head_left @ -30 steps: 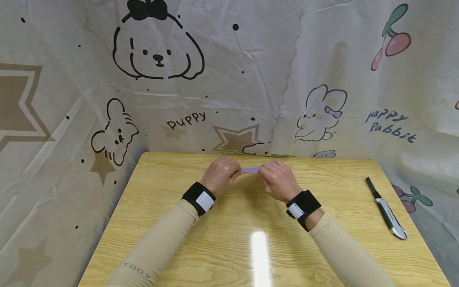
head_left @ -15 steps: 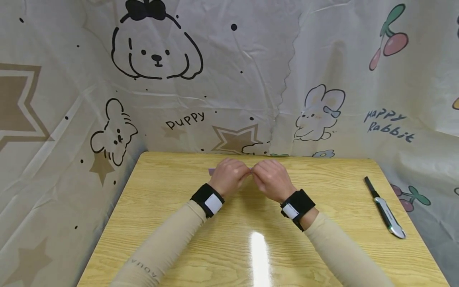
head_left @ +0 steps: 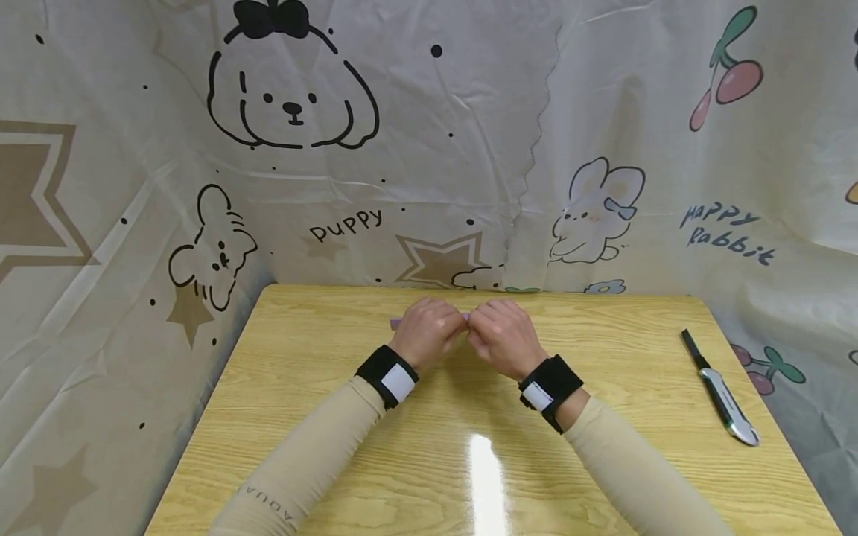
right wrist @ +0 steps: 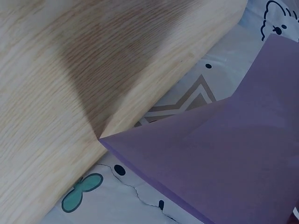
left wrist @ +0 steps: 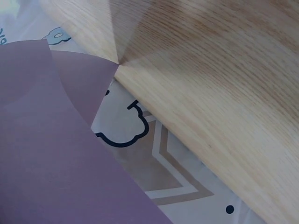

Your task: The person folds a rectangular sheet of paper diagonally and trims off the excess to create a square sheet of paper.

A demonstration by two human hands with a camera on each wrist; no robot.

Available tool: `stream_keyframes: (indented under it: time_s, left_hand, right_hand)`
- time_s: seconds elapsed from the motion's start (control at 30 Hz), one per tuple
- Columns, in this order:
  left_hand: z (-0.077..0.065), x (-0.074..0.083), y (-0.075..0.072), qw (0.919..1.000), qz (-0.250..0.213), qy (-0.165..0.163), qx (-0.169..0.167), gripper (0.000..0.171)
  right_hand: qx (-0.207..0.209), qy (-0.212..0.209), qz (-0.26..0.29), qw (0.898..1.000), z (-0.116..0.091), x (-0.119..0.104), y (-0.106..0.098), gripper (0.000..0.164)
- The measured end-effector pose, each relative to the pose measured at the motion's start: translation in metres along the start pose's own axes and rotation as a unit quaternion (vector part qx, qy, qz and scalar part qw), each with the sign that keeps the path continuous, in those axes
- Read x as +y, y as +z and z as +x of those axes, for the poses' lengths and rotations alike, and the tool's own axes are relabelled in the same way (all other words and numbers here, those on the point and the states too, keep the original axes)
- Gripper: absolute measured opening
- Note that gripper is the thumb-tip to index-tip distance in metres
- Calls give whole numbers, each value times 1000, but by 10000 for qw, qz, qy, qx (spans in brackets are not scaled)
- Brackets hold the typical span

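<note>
A folded sheet of purple paper point(left wrist: 37, 130) is held up near the far edge of the table. In the head view only thin slivers of the paper point(head_left: 395, 324) show, one left of my left hand and one between the hands. My left hand point(head_left: 427, 333) grips it with curled fingers. Close beside it, my right hand point(head_left: 504, 336) pinches the paper's right part, fingertips nearly meeting the left ones. Folded flaps and a pointed corner of the paper point(right wrist: 205, 149) fill much of the right wrist view; neither hand shows in the wrist views.
A utility knife point(head_left: 727, 402) with a dark blade and silver-green handle lies at the right side of the wooden table point(head_left: 322, 447). A printed cloth point(head_left: 415, 149) with cartoon animals hangs behind and at both sides.
The left hand has moved right along the paper and the right hand slightly left, closing the gap between them. The paper's end now sticks out left of the left hand.
</note>
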State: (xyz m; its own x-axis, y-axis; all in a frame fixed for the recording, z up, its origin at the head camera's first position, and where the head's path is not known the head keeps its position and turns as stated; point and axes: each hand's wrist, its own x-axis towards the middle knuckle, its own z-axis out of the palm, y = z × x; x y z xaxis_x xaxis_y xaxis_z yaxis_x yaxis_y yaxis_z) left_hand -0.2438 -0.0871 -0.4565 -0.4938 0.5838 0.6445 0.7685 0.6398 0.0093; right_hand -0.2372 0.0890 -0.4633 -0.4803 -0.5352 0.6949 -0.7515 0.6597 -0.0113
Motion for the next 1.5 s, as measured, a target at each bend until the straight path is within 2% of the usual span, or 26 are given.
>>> stream_keyframes:
  time_s: [0.43,0.57,0.87,1.07,1.5]
  left_hand:
    - [-11,-9,-1,10000,-83,5,23,4]
    - [-14,-11,-3,10000,-77,-9,46,4]
    - [-18,-14,-6,9998,-97,-142,-139,4]
    - [-22,-18,-6,9995,-111,-257,-162,7]
    - [-26,-21,-7,9997,-91,-193,-146,8]
  right_hand:
    - [-82,153,18,9998,-9,8,-4,8]
    - [-77,197,1,9998,-12,10,-4,8]
    - [-75,206,-54,9997,-16,12,-4,7]
    - [-178,362,-113,9991,-19,15,-4,8]
    - [-258,460,-117,9985,-25,22,-7,10]
